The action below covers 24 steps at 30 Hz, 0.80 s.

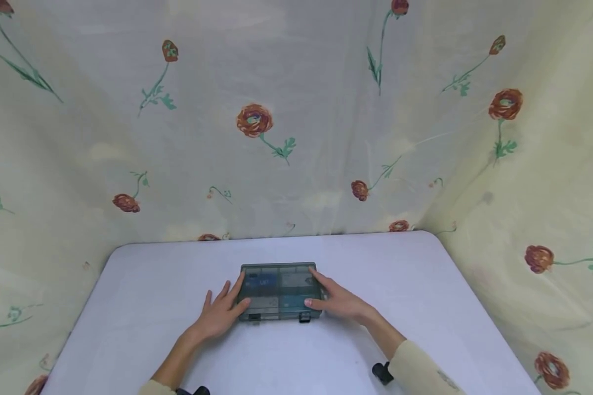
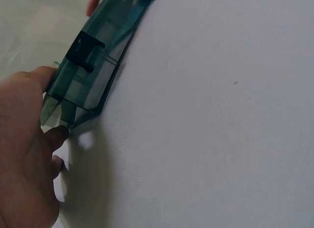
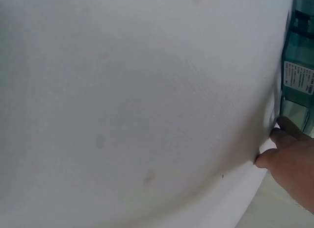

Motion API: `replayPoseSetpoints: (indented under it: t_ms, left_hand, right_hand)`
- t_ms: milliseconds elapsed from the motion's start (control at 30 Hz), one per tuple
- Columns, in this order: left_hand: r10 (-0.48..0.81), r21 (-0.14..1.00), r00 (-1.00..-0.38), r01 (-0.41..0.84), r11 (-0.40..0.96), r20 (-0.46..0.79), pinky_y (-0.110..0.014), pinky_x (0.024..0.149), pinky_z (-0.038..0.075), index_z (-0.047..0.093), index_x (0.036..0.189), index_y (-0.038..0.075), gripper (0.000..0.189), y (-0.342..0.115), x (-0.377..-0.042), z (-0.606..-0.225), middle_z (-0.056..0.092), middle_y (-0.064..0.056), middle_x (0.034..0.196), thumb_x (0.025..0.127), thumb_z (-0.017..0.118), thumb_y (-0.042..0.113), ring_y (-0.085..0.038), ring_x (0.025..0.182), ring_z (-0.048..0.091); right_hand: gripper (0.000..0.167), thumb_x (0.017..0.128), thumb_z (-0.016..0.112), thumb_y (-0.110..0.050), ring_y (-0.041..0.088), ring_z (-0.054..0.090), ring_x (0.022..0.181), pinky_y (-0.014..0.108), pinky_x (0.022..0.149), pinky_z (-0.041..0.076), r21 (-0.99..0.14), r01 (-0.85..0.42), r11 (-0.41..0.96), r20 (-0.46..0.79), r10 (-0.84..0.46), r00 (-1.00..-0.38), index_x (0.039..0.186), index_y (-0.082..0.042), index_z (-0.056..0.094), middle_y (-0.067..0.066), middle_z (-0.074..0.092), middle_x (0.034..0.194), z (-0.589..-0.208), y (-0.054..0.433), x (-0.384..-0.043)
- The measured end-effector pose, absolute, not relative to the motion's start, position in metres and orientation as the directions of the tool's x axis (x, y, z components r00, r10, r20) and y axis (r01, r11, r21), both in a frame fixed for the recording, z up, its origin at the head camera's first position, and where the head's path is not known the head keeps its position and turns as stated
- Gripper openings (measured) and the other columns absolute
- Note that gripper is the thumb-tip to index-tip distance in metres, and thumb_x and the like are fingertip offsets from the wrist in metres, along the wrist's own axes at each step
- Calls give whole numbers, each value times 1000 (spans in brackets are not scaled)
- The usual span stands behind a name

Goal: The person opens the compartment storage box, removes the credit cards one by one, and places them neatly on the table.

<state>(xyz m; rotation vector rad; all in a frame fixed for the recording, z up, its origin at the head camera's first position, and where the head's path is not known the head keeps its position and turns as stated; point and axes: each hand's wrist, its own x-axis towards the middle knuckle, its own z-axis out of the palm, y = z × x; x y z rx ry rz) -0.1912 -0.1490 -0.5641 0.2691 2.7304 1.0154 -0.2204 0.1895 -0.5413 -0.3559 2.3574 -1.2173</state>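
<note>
A person's hands flank a see-through dark-green plastic case [image 1: 281,291] on a white table [image 1: 158,285], approx. midway across. The case lies btwn the hands, long axis running L to R, w/ two latches [image 1: 305,317] on the side facing the person. Neither hand is nearer: both touch it, one per short end. L hand [image 1: 217,317] has its fingers spread, thumb on the case's near L corner, index along the L edge, other visible fingers fanned out beside it. R hand [image 1: 343,302] spans the opp. end, thumb & index stretched well apart, thumb on the near R part of the top, index at the far R corner; its other fingers are mostly hidden in the head view. Whether the underside sits fully flat, can't tell. R wrist view catches a printed label [image 3: 298,77]. Behind: floral cloth [image 1: 202,82].
</note>
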Motion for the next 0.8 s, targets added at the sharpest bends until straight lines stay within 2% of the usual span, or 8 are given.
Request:
replayPoseSetpoints:
  t_ms: [233,367,567,800]
  left_hand:
    - [241,673,-960,83,735,-144,-63,118,-14,10,163,24,74,-147,-189,-564,27,-11,164,105,47,50,-35,154,12]
    - [240,669,-962,92,737,-132,-65,117,-13,12,163,22,75,-148,-187,-563,29,-14,163,104,49,49,-38,154,13]
    - [243,666,-959,88,741,-145,-64,117,-15,9,164,24,77,-148,-188,-564,26,-13,164,103,49,51,-36,154,11]
    - [236,643,-964,103,759,-124,-64,118,-12,12,163,27,82,-149,-189,-567,31,-12,162,99,54,56,-36,154,14]
  right_hand:
    - [90,87,73,-56,35,19,153,63,119,22,-775,-104,623,-206,-405,-891,160,-31,26,10,23,166,-543,187,-226]
    - [88,88,70,-58,34,16,154,64,118,21,-780,-102,617,-220,-423,-879,160,-37,24,8,19,168,-545,190,-230]
    - [80,91,65,-59,32,10,155,66,119,16,-815,-46,578,-267,-444,-855,158,-47,21,3,13,169,-549,197,-232]
    - [79,92,63,-60,33,9,155,66,119,13,-816,-56,575,-263,-456,-850,158,-48,20,4,12,169,-553,201,-233]
